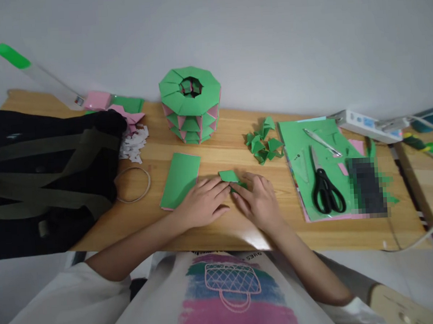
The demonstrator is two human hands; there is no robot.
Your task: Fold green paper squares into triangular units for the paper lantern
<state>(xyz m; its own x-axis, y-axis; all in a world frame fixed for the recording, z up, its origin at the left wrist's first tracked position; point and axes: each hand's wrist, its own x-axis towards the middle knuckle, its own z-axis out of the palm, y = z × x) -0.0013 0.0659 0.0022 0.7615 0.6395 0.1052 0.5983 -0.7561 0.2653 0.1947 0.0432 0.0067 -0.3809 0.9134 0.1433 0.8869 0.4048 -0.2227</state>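
Observation:
A small folded green paper (229, 176) lies on the wooden table in front of me. My left hand (206, 201) rests flat on it from the left, its fingers stretched out over the lower edge. From the right, my right hand (258, 198) touches the same piece with its fingertips, partly hiding its right end; its fingers are bent but apart. Left of my hands is a stack of green paper rectangles (181, 178) with pink at the edge. Several folded green pieces (264, 142) sit in a loose pile beyond my right hand.
A green and pink paper structure (192, 105) stands near the wall. Black scissors (327, 192) lie on green sheets (295, 148) at the right, beside a blurred dark object. A black bag (50, 180), paper scraps (134, 144) and a ring (148, 180) are at the left; a power strip (367, 125) is back right.

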